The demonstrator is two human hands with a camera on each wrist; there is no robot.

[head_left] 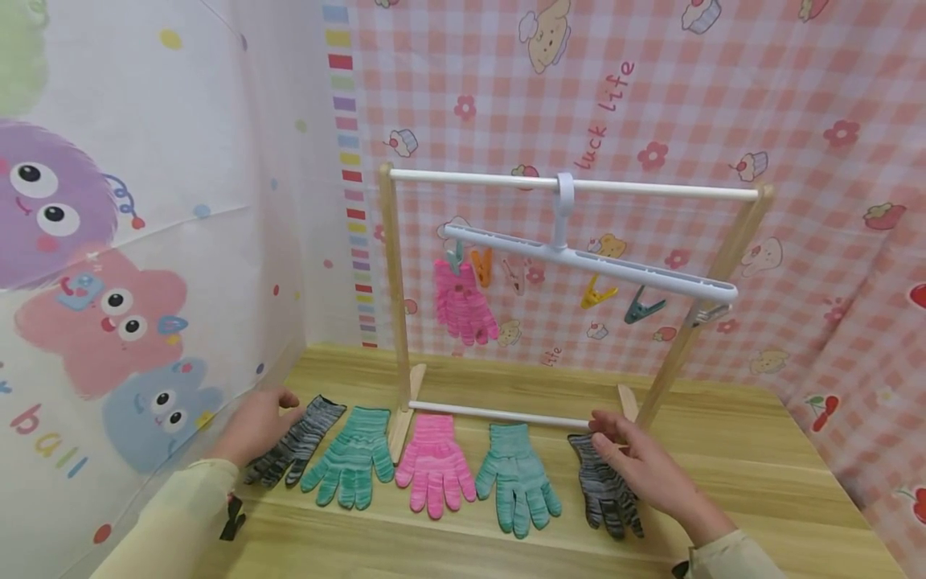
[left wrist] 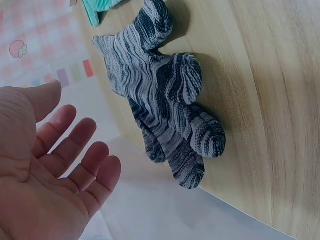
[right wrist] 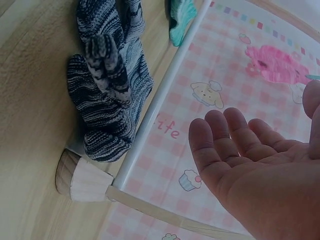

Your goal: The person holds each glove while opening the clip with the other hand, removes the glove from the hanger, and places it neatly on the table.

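Observation:
My left hand (head_left: 262, 425) hovers beside a grey-black striped knit glove (head_left: 307, 441) at the left end of a row; in the left wrist view its fingers are loosely bent, palm bare. Over on the right, my right hand (head_left: 637, 462) is above another grey-black glove (head_left: 606, 486), its fingers relaxed and holding nothing in the right wrist view. Between them lie a green glove (head_left: 352, 458), a pink glove (head_left: 436, 466) and a second green glove (head_left: 517, 478), fingers toward me. A pink glove (head_left: 465, 305) hangs from a pale blue clip (head_left: 454, 257) on the hanger (head_left: 593, 263).
A wooden rack with a white top rail (head_left: 470, 178) and lower rail (head_left: 499, 414) stands behind the gloves. Along the hanger are more clips, including an orange clip (head_left: 482, 267), a yellow clip (head_left: 597, 293) and a dark teal clip (head_left: 642, 306). Patterned cloths cover the walls.

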